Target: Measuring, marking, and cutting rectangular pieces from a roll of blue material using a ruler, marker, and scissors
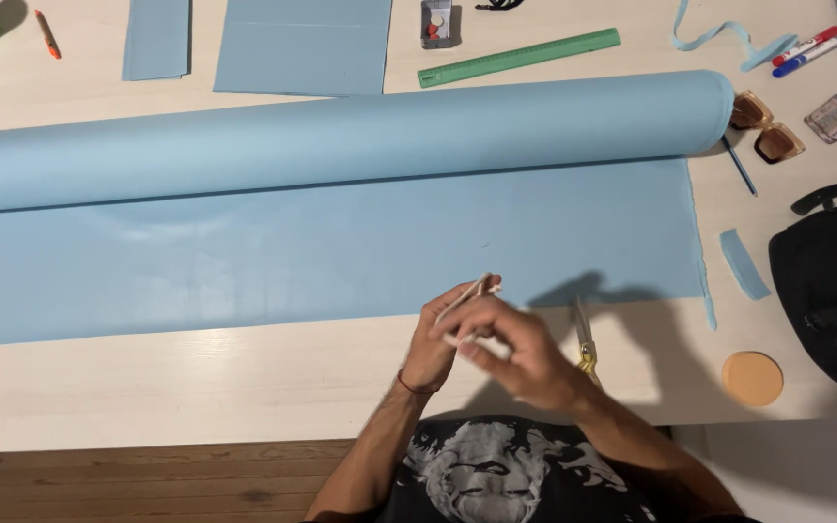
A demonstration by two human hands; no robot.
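Your left hand [430,341] and right hand [513,351] both pinch the thin white strip [467,295], slanting far-right; scissors [585,341] lie just right.

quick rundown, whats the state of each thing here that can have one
fabric roll: partly unrolled, flat sheet toward the person
scissors: lying on the table, blades look closed
left hand: pinching a thin whitish strip
right hand: fingers on the same strip
sunglasses: lying by the roll's end
markers: capped
green ruler: flat on the table
black bag: on the table's edge
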